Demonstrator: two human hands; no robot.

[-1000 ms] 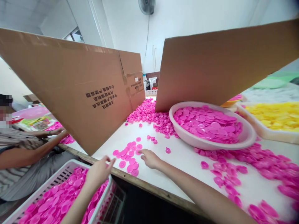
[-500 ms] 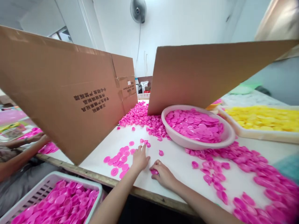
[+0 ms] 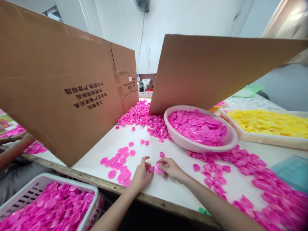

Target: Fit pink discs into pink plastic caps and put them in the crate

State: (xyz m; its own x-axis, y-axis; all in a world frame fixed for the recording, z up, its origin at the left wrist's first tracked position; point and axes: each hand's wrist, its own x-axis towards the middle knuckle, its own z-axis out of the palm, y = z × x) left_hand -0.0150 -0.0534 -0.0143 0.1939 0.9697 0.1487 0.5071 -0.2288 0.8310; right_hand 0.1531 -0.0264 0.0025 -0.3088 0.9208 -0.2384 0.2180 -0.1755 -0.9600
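Over the white tabletop (image 3: 134, 144), near its front edge, my two hands face each other. My left hand (image 3: 141, 175) pinches a small pink knob-shaped plastic piece (image 3: 151, 169). In the fingers of my right hand (image 3: 172, 169) is a round pink plastic cap (image 3: 158, 168), its glossy side showing. The two pieces are close together; whether they touch I cannot tell. Flat pink discs (image 3: 123, 169) lie scattered left of my left hand. One small pink piece (image 3: 162, 154) rests just beyond my right hand, and a pair of small pink knobs (image 3: 144, 142) lies farther back.
Cardboard sheets stand at left (image 3: 96, 64) and right (image 3: 204, 70). A pink basin (image 3: 202, 148) holds discs, with pink caps (image 3: 271, 189) spread beside it. A tray (image 3: 262, 138) carries yellow pieces. Lower left is a white basket (image 3: 93, 192) of pink caps. Another person's arm (image 3: 16, 147) shows at left.
My left hand has drawn back from the small knobs and now holds one. My right hand has lifted and turned its pink cap toward the left hand. The view has shifted slightly.
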